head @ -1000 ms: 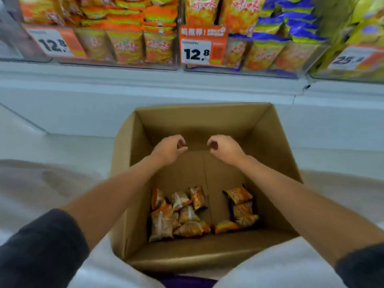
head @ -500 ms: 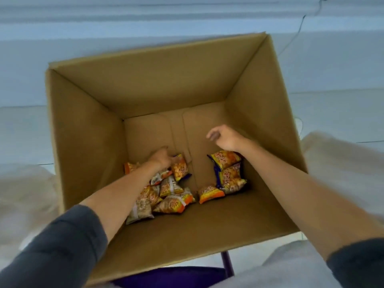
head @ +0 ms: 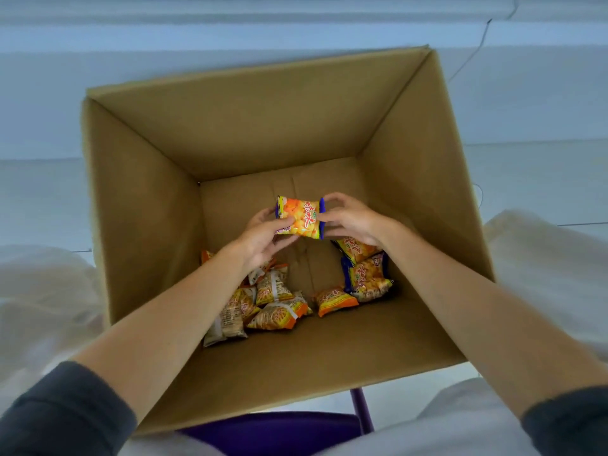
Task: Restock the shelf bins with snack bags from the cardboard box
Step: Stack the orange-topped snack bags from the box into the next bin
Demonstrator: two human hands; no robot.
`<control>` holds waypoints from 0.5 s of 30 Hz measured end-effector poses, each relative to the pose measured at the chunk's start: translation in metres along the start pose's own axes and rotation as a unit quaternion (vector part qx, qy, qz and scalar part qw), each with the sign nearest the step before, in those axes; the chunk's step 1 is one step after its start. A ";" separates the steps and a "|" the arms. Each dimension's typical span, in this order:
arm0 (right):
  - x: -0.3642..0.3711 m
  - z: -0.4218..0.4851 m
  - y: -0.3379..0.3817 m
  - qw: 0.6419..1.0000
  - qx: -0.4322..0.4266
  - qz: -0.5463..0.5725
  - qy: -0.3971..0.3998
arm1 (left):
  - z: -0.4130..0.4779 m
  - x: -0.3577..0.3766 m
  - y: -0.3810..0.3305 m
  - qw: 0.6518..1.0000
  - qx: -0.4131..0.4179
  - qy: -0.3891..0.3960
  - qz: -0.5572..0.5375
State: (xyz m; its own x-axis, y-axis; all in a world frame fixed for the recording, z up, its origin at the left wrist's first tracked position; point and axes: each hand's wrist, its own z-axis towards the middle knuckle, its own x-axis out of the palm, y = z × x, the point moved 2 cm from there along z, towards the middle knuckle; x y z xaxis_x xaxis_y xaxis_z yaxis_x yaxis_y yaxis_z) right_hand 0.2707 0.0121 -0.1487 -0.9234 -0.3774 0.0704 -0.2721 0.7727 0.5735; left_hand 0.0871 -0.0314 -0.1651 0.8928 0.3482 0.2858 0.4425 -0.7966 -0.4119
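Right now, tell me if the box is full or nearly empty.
Nearly empty: the box has a mostly bare floor, a few snack bags lie on it, and the left hand and right hand hold one bag.

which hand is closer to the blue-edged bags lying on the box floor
Right. The right hand is just over the blue-edged bags, its wrist overlapping the top one. The left hand is across the gap, over the orange-edged bags. Both grip the held bag.

The plain brown cardboard box (head: pixel 141 205) carries orange-and-yellow snack bags (head: pixel 273 304); the lifted bag (head: pixel 300 218) has blue ends (red lettering across it), and the sleeves (head: pixel 65 419) are dark grey.
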 end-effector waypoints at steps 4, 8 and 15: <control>-0.004 -0.008 0.014 0.997 -0.067 -0.033 -0.019 | -0.008 0.001 -0.017 0.977 0.006 0.027 0.210; -0.012 -0.007 0.009 0.996 -0.063 -0.061 -0.011 | -0.005 -0.009 -0.019 0.952 -0.027 0.017 0.305; -0.031 0.018 -0.070 0.807 0.045 -0.589 0.018 | 0.004 -0.034 0.006 0.972 -0.008 -0.078 0.222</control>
State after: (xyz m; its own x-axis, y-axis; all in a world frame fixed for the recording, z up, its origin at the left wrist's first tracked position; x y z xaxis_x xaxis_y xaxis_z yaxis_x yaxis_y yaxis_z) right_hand 0.3134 -0.0211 -0.2063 -0.0029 -0.8902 -0.4555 -0.9753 -0.0980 0.1979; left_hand 0.0597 -0.0462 -0.1804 0.9979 0.0379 -0.0528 0.0101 -0.8930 -0.4499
